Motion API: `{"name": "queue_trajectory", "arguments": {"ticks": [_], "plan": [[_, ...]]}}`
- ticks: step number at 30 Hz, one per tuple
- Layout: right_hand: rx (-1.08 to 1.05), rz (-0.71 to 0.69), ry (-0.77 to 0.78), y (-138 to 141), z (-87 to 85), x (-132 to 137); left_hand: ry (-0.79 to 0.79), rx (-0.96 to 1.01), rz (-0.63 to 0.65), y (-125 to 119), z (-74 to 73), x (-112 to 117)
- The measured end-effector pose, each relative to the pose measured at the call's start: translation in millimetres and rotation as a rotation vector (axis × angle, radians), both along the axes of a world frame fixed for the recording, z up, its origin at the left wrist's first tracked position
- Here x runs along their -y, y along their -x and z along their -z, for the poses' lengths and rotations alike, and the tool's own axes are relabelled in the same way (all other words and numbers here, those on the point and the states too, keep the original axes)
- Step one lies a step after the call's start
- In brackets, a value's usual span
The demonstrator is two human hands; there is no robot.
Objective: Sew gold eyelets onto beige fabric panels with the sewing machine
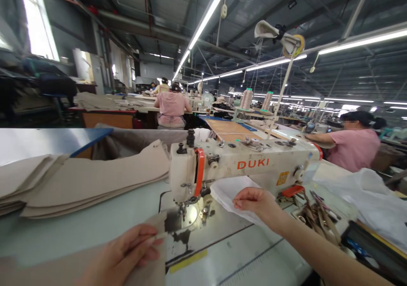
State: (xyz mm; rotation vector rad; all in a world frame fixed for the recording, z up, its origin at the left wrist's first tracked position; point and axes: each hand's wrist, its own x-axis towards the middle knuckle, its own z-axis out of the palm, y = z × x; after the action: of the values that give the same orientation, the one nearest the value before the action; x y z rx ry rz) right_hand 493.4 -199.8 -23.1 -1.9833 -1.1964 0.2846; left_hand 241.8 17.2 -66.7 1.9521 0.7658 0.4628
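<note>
My left hand (pixel 127 250) is closed on the edge of a beige fabric piece (pixel 154 267), thumb against fingers, just left of the needle area. The fabric spreads out under that hand toward the lower left. To the right, my right hand (pixel 259 203) pinches with its fingertips at a thin white sheet of material (pixel 224 192), which lies beneath the sewing machine's arm. The white sewing machine (pixel 219 167), lettered DUKI, stands in front of me. Light falls on its needle plate (pixel 190 216); no fabric covers the plate under the needle.
Stacked beige cut pieces (pixel 95 180) lie on the left of the table. At right are scissors and fabric strips (pixel 318 218), a dark tray (pixel 365 252) and crumpled white material (pixel 372 188). Thread cones (pixel 246 99) stand behind. Co-workers in pink (pixel 173 106) sit further off.
</note>
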Motion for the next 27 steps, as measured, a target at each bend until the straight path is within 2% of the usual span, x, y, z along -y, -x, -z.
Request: {"name": "queue_trajectory", "arguments": {"ticks": [2,4,7,12,16,21,27], "plan": [[-0.312,-0.07,-0.13,22.2,-1.5,-2.4,0.076,0.014,0.066,0.4,-10.3,10.2],[-0.574,-0.112,-0.2,44.8,-1.0,-9.1,0.097,0.047,0.113,2.9,-13.6,17.9],[-0.738,-0.155,-0.214,74.5,5.7,-27.6,0.047,0.104,0.179,9.7,-11.1,25.3],[-0.786,-0.232,-0.192,108.2,25.8,-67.4,-0.092,0.108,0.215,18.7,-13.3,34.6],[-0.764,-0.258,-0.208,123.1,35.3,-86.1,-0.153,0.083,0.179,19.4,-18.7,37.3],[-0.789,-0.266,-0.227,127.7,38.6,-88.1,-0.109,0.118,0.08,16.4,-15.0,33.7],[-0.699,-0.255,-0.263,127.5,44.3,-85.1,-0.079,0.121,0.065,11.4,-7.3,33.9]]}}
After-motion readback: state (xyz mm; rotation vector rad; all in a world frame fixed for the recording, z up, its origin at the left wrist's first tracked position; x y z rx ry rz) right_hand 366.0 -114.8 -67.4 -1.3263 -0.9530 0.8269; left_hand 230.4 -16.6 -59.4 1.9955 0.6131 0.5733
